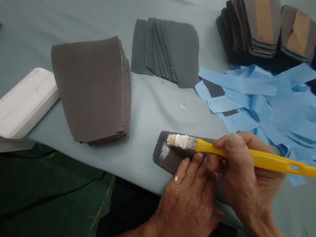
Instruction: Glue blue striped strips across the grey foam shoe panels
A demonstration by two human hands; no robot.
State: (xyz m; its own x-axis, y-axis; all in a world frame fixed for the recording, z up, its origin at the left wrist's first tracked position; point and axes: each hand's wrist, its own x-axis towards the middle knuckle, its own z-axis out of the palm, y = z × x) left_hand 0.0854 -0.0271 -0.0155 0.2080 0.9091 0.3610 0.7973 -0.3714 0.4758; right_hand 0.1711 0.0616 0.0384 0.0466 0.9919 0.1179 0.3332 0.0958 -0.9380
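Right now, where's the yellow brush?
Head view, right of centre: the brush is in the right hand, bristles at the smeared end of the dark piece, handle in front of the blue strips.

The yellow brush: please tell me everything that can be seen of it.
The brush has a yellow, plastic-looking handle with an oval hole near its end, a band smeared with white, and pale bristles. The right hand's grip holds the handle. The brush slants across the view, bristles to the upper left, handle end to the lower right. The bristles are over the dark piece, beside a white smear; whether they touch is unclear.
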